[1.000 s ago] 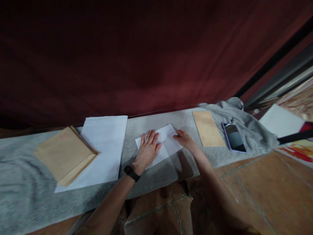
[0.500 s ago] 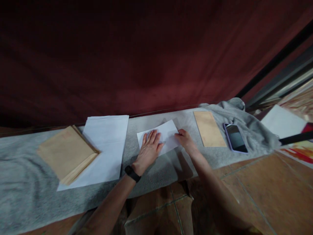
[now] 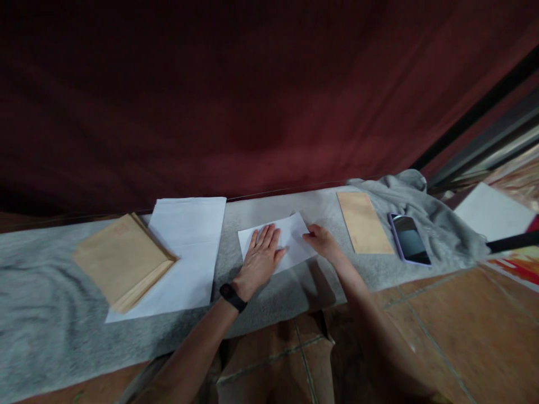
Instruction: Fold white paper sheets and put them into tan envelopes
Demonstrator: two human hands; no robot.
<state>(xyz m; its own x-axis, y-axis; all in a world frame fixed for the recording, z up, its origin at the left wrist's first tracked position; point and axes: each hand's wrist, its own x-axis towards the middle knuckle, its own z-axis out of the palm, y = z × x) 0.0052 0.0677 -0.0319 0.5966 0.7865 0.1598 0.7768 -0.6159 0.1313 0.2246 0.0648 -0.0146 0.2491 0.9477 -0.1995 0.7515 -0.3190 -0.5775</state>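
A small white sheet of paper (image 3: 293, 235), apparently folded, lies at a slant on the grey cloth. Flat on its left half rests my left hand (image 3: 261, 261), fingers stretched out, with a dark band on the wrist. At the paper's right edge my right hand (image 3: 321, 241) is closed, thumb and fingers pinching that edge. To the left is a stack of large white paper (image 3: 196, 247), partly covered by a pile of brown envelopes (image 3: 120, 258). A single brown envelope (image 3: 364, 221) lies to the right of my right hand.
A phone in a purple case (image 3: 409, 238) lies right of the single envelope. The grey cloth (image 3: 37, 314) covers the long surface and bunches up at its right end. Behind hangs a dark red curtain (image 3: 252, 112). Floor tiles (image 3: 446, 314) show at the front right.
The whole view has shifted slightly, so things appear a little further right. The paper's upper right corner sits somewhat lower. Both hands keep their places on the paper.
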